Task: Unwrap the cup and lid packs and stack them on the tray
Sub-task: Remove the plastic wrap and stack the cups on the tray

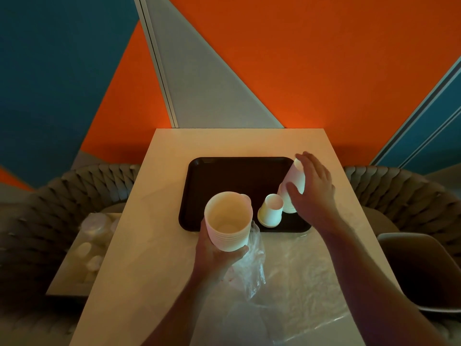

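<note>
Over on the far left, a low side table (74, 265) is standing beside the main table, carrying some pale, blurred items that are too dim to make out. A woven grey bench (50, 203) is curving behind it.

Moving right, the left hand (217, 258) is holding a nested stack of paper cups (228, 221) upright, mouth toward the camera, just in front of the tray's near left corner. Its fingers are curling around the lower part of the stack, the thumb (238, 253) pressing on the right side, so the grip is closed firmly on the cups. Crumpled clear plastic wrap (252, 265) is hanging beside and below that hand, and more clear film (306, 273) is lying spread across the near part of the pale table (139, 245).

At the centre, the black tray (232, 176) is sitting on the table, mostly bare. Near its front right edge a short stack of cups (270, 211) is standing upside down, rims on the tray.

Just to the right of that, a taller stack of inverted cups (293, 186) is standing on the tray's right side, leaning slightly. The right hand (311, 188) is wrapping loosely around it, fingers (305, 158) spread over the top and the thumb (294, 193) lying against the front; the hand is partly open and touching the stack rather than clamping it.

Furthest right, a dark chair seat (424, 265) is showing beyond the table edge, and orange, grey and blue wall panels (299, 71) are filling the background.
</note>
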Demonstrator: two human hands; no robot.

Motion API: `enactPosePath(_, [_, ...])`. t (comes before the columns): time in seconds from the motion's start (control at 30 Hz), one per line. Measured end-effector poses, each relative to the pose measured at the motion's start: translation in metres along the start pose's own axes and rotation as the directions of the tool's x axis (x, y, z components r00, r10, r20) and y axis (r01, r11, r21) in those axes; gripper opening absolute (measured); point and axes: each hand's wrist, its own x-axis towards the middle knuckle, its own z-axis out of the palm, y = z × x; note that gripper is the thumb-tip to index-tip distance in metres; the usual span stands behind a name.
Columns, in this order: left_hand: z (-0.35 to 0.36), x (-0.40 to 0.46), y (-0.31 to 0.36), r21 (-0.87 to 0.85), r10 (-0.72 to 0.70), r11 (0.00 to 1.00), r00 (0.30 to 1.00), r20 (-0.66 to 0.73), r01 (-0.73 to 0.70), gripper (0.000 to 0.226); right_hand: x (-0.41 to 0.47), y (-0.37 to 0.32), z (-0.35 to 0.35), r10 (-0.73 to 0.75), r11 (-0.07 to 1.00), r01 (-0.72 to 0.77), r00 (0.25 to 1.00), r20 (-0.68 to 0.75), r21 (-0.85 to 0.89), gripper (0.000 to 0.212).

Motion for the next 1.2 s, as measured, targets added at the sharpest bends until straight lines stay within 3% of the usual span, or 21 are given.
enactPosePath(0.07, [0.001,0.000,-0.001,-0.005,-0.009,1.000,1.000,-0.003,0.009,0.102,-0.013,-0.027,-0.004,-0.061,0.974,0.063,0.998,-0.014,0.219,0.055])
enactPosePath(0.13, [0.000,0.000,-0.002,-0.013,-0.018,1.000,1.000,-0.001,0.018,0.103,-0.029,-0.052,-0.007,-0.103,0.930,0.065,0.991,0.088,0.363,0.051])
enactPosePath(0.23, [0.000,-0.001,-0.003,-0.009,-0.019,1.000,1.000,-0.005,0.019,0.104,-0.048,-0.072,-0.004,-0.157,0.936,0.031,0.927,0.340,0.350,0.075])
enactPosePath(0.33, [0.002,0.001,0.001,0.014,0.008,1.000,1.000,-0.024,-0.008,0.107,-0.058,-0.079,0.005,-0.177,0.956,0.049,0.881,0.438,0.289,0.099])
enactPosePath(0.67, [0.003,0.004,-0.002,0.045,0.022,0.999,0.999,-0.045,-0.020,0.110,-0.057,-0.087,0.013,-0.217,0.967,0.148,0.906,0.362,0.209,0.106])
enactPosePath(0.83, [0.003,0.004,0.002,0.061,0.063,0.996,0.998,-0.021,-0.062,0.108,-0.054,-0.088,0.015,-0.201,0.971,0.140,0.919,0.339,0.196,0.096])
enactPosePath(0.93, [0.002,0.002,0.004,0.060,0.072,0.996,0.997,-0.013,-0.071,0.111,-0.053,-0.092,0.011,-0.159,0.953,0.048,0.920,0.359,0.298,0.090])
enactPosePath(1.03, [0.000,-0.001,0.010,0.004,0.060,0.998,0.998,-0.004,-0.060,0.110,-0.051,-0.096,0.000,-0.095,0.845,-0.122,0.924,0.371,0.520,0.092])
enactPosePath(1.2, [-0.001,-0.003,0.012,-0.058,0.052,0.997,0.998,0.037,-0.050,0.102,-0.042,-0.103,-0.033,-0.102,0.658,-0.057,0.981,0.164,0.751,0.092])
